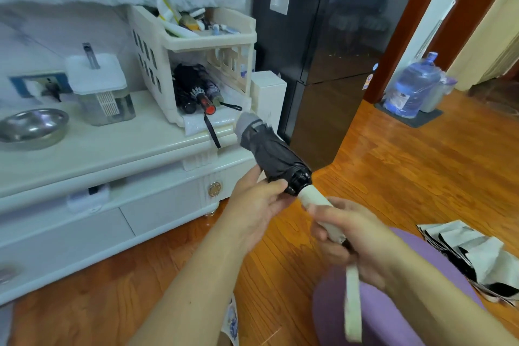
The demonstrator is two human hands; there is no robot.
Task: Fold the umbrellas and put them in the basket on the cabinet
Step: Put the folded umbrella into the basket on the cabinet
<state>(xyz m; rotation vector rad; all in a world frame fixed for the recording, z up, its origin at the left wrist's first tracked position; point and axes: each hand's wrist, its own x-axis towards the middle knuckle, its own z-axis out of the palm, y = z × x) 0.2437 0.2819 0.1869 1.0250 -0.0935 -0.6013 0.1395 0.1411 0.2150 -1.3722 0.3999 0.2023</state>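
A folded dark grey umbrella (273, 153) with a cream handle points up toward the cabinet, its tip near the cabinet's front edge. My right hand (362, 241) grips the cream handle, and a cream strap (352, 306) hangs below it. My left hand (258, 205) touches the canopy's lower end with fingers and thumb. The cream basket (196, 48) lies on its side on the white cabinet (112, 149), its mouth facing me. Folded dark umbrellas (196, 90) lie inside it, handles outward. Another umbrella (471, 258), black and silver, lies loosely collapsed on the floor at the right.
A steel bowl (32, 128) and a lidded clear container (101, 87) stand on the cabinet at the left. A dark fridge (331, 64) stands behind the cabinet. A water jug (412, 87) sits by the doorway. A purple cushion (393, 303) lies under my right arm.
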